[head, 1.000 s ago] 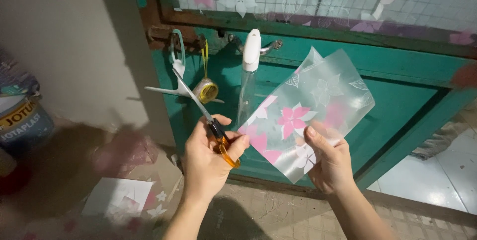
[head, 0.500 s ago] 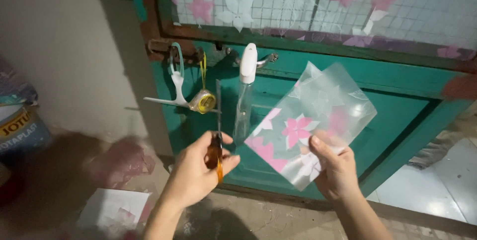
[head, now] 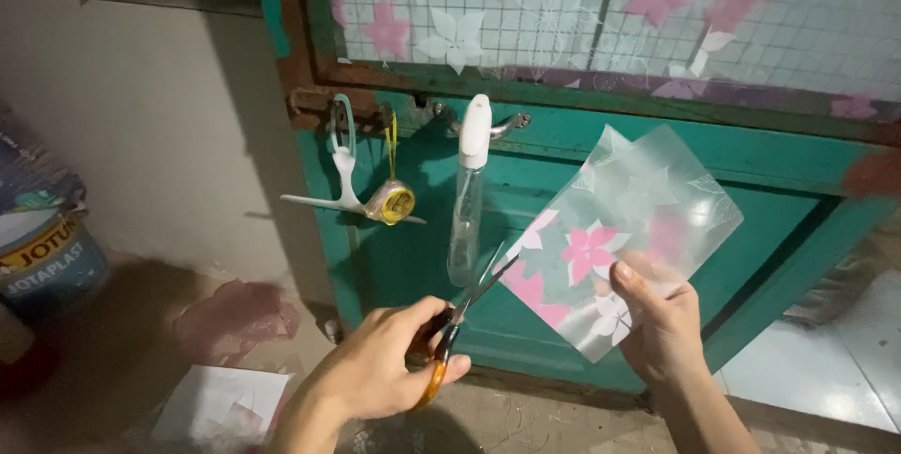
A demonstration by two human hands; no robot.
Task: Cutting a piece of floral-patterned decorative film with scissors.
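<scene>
Two hands up before the green door [head: 601,229]. Left hand [head: 375,369] closed round the orange handles of the scissors [head: 460,318], blades parted a little and now tipped rightward, tips right at the lower left edge of the film [head: 619,238]. Right hand [head: 657,323] pinching that film by its lower corner, thumb on the front, sheet held tilted in the air just ahead of the door panel, pink and white flowers showing through.

Half a second back, scissors upright and well clear of the sheet; a second back, blades slanted up to the left, away from it. Now swung over to meet the edge, so, judging by that, a cut into the film looks about to start; none visible yet. Film itself hardly shifted between frames, same tilt, same grip.

Around: spray bottle [head: 467,196] hanging from the latch, just behind the blades; squeegee [head: 343,172] and yellow tape measure [head: 394,202] hung beside it; paint bucket [head: 42,257] at far left; paper scraps [head: 221,402] on the floor; flowered film already on the glass [head: 582,13] above.
</scene>
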